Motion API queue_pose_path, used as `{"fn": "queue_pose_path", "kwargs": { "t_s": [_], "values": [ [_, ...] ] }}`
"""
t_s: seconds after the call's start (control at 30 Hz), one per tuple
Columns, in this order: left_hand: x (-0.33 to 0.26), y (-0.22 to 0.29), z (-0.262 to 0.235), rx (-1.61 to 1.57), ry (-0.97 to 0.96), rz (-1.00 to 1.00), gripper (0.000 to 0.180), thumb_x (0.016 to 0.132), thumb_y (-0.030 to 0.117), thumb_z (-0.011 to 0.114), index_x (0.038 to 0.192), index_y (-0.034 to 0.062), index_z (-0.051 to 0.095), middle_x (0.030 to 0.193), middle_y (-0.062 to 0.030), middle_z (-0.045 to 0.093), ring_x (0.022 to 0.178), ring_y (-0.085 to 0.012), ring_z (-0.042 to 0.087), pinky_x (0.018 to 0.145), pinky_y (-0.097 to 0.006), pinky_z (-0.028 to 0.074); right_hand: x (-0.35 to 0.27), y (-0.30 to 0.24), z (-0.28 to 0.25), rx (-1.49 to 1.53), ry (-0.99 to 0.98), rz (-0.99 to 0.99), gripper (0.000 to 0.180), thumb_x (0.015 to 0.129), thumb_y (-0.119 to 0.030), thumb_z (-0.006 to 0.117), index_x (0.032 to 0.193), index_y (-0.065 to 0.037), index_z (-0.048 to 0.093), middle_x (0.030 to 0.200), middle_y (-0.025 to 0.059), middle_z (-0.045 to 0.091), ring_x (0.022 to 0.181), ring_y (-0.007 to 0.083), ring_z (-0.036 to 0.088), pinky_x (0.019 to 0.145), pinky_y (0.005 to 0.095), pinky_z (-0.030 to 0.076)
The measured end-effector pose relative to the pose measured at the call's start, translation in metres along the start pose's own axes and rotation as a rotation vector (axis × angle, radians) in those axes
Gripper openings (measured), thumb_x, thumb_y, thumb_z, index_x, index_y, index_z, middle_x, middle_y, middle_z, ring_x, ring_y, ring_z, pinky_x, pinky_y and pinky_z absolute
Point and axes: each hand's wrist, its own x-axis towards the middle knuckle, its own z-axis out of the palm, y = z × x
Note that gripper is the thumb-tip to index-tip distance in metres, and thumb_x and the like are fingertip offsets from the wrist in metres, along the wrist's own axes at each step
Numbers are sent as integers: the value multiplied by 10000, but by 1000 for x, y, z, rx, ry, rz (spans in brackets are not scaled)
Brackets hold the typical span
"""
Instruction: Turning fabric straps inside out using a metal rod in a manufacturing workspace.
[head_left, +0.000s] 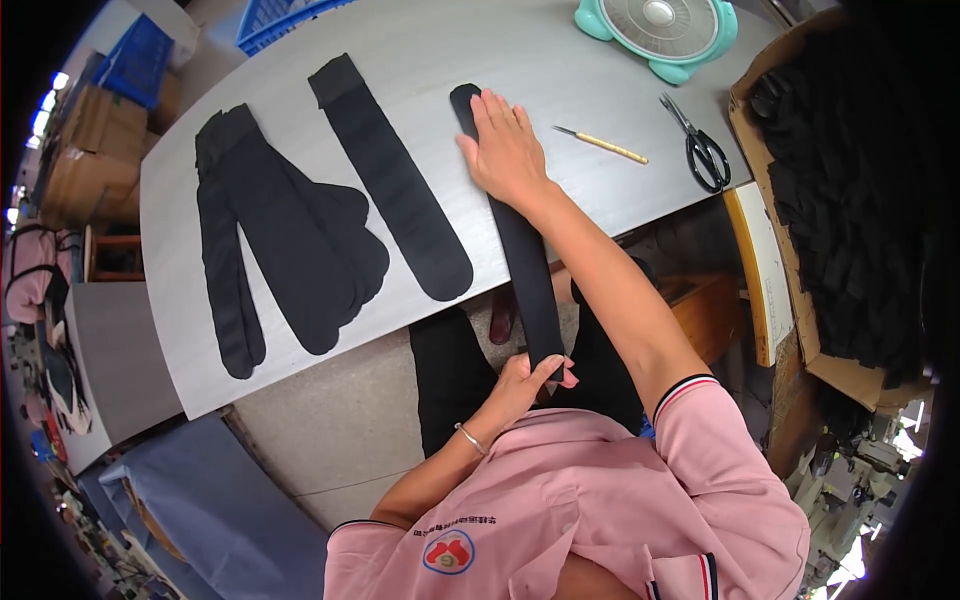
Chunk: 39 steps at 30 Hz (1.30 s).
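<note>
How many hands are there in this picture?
I see 2. The right hand lies flat on a black strip, over the table. The left hand grips that strip's near end, past the table's edge. No others show clearly.

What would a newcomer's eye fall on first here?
Probably the black strip running off the table's near edge: the right hand lies flat near its far end, while the left hand grips the near end. Next might come the teal fan at the table's far right, bright against the overlapping black pieces on the left. The box heaped with black material, right of the table, also stands out.
</note>
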Motion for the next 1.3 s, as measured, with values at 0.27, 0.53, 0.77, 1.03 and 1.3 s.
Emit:
{"fn": "queue_pose_path", "kwargs": {
  "t_s": [0.27,0.53,0.77,1.03,1.3],
  "values": [
    [20,-14,-13,108,-16,-51,387,1014,333,564,1152,-22,634,1060,-103,695,1010,-178,656,938,-322,496,19,-9,-8,61,5,147,630,890,-310,672,1383,20,459,1341,214,520,1303,359,451,1101,481,325],
    [-3,38,-18,-58,201,267,534,970,235,648,1402,-14,456,1360,-123,549,1266,-186,517,1083,-322,395,-27,-23,-76,620,112,347,430,867,-193,725,1210,-6,544,1027,217,660,911,390,656,748,438,512],
    [-5,145,5,-43,475,847,479,938,133,683,1345,-46,505,1330,-157,565,1237,-211,547,1070,-344,422,-85,-70,-140,615,114,-35,254,870,-125,716,1063,0,609,767,175,657,674,346,663,570,382,509],
    [-14,165,12,-116,387,843,225,967,106,635,1142,-34,645,1058,-140,709,1026,-183,662,962,-310,490,-49,6,-140,523,252,253,176,942,-171,619,1028,-31,681,980,134,703,901,316,671,767,372,527],
    [-20,162,13,-165,268,769,233,966,94,629,1162,-32,628,1063,-156,709,1020,-221,674,964,-350,506,-49,110,-85,125,146,77,245,906,-141,668,1126,-34,659,1101,109,681,1074,307,607,927,389,459]
  ]
}}
